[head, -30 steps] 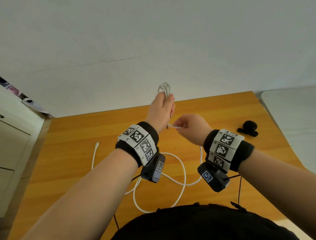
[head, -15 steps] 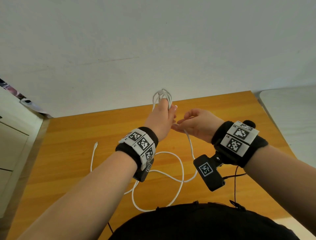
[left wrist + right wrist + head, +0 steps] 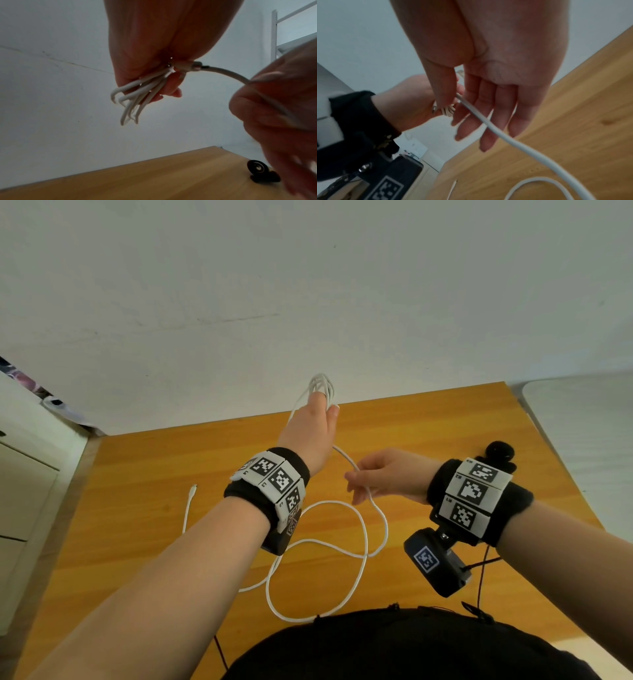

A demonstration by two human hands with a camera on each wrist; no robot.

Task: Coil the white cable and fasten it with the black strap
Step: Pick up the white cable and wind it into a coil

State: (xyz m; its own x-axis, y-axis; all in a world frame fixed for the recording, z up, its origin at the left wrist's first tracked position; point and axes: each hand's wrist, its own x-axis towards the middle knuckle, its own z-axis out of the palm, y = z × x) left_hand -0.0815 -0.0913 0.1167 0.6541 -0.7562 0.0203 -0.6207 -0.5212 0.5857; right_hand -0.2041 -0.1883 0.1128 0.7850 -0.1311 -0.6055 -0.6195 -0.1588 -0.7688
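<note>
White cable [image 3: 365, 529] lies mostly slack on the near bench [image 3: 144, 474] in the head view, its run rising leftward from the right hand [image 3: 387, 475] to the left hand [image 3: 310, 436]. Left wrist view: left fingers [image 3: 169, 86] clamp the coiled loops; black strap [image 3: 260, 171] sits far right. Right wrist view: right fingers [image 3: 484, 108] hang relaxed, thumb lightly pinching the cable.

Smooth white cable [image 3: 363, 529], matt wooden table [image 3: 144, 474].

A wooden worktop [image 3: 445, 419] with an orange-brown grain stands against a plain white wall [image 3: 308, 285] that bears a faint crack line. Left of the worktop is a white cabinet [image 3: 24, 491]; right of it, a pale rounded surface [image 3: 582, 419].
</note>
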